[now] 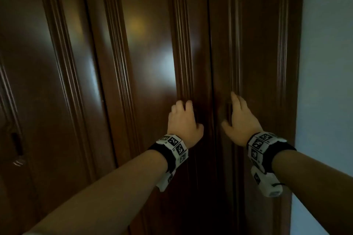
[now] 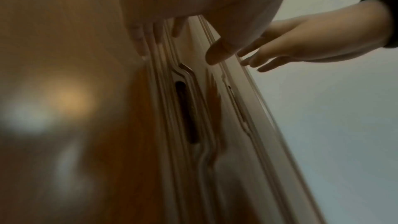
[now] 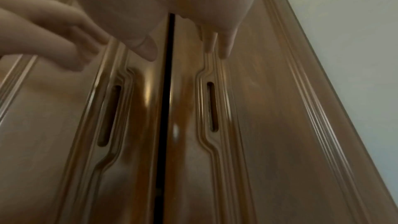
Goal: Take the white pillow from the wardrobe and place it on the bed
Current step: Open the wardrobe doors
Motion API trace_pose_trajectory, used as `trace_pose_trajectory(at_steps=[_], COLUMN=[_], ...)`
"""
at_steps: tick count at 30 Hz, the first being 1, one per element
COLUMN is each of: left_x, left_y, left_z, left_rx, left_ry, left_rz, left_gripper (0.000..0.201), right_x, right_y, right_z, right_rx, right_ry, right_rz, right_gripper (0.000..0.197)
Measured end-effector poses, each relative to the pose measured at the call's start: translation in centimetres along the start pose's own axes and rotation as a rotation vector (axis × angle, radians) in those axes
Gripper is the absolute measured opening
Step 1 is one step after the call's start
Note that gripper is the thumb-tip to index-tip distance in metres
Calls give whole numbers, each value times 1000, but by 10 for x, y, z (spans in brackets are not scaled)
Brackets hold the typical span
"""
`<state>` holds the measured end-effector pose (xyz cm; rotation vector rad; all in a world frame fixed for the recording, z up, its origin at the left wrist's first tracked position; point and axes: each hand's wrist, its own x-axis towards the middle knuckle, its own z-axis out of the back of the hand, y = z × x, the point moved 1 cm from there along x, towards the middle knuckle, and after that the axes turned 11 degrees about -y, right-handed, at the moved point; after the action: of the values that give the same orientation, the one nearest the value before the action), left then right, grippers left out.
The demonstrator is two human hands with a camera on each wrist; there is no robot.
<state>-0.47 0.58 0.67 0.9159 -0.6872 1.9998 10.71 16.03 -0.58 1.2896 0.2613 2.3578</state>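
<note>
From the head view we saw the left hand (image 1: 183, 122) and right hand (image 1: 241, 120) reaching, fingers loosely extended and holding nothing, to the closed wardrobe (image 1: 133, 82). Only the right wrist view showed the slot handles (image 3: 212, 106) and the dark gap (image 3: 165, 91) between the doors. The pillow was not visible.

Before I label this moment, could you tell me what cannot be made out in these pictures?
- White pillow: unseen in any view; the closed wardrobe doors hide the inside.
- Bed: outside every frame.
- Left hand fingertips: curled out of sight in the head view, blurred in the left wrist view.
- Right hand contact with the door: the right wrist view cannot settle it.
- Door handle slots: lost in shadow in the head view.
</note>
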Motion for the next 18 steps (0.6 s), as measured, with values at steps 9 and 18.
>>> trace_pose_trajectory(at_steps=[9, 18], left_x=[-10, -17], left_y=[-13, -32], left_z=[-35, -57], left_rx=[-417, -351], left_ry=[294, 165], left_rz=[615, 632], left_gripper=[77, 72], right_x=[5, 13], right_y=[-42, -49], right_z=[-25, -63], right_rx=[340, 551], right_ry=[142, 8], right_rz=[-328, -422], right_gripper=[97, 86])
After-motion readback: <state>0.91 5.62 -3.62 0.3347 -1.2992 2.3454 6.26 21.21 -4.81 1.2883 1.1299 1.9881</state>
